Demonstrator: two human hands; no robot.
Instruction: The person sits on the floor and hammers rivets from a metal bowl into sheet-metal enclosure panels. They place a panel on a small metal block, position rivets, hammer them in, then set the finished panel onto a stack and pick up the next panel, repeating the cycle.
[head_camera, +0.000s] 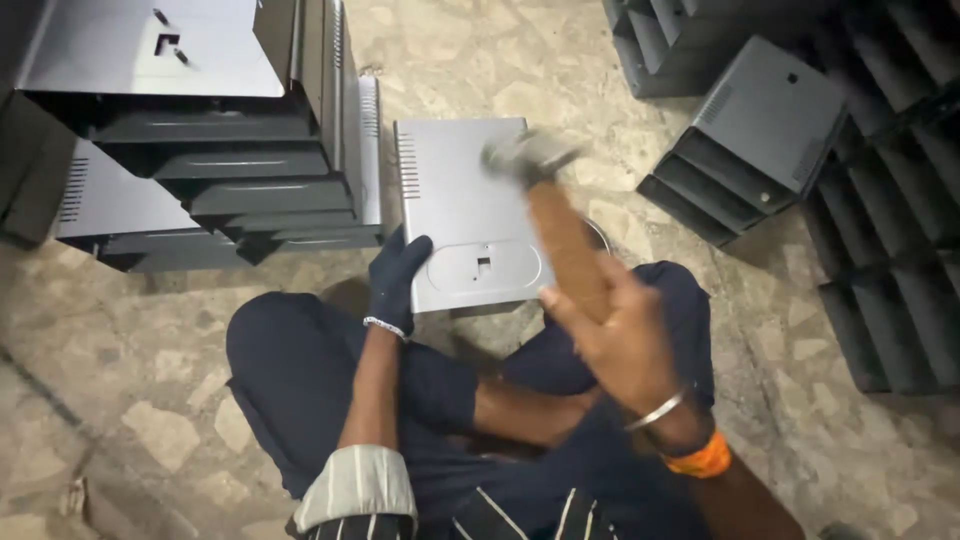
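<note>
A flat grey sheet-metal panel (460, 200) with a vent slot row and a round embossed area lies on the stone floor in front of my crossed legs. My left hand (397, 278), in a dark glove, presses on the panel's near left corner. My right hand (620, 335) grips the wooden handle of a hammer (560, 235). The hammer's metal head is blurred above the panel's far right part.
Stacks of nested grey metal covers (230, 180) stand at the left. More stacked covers (755, 140) sit at the right and along the right edge (890, 260). Mottled stone floor (130, 360) surrounds my legs.
</note>
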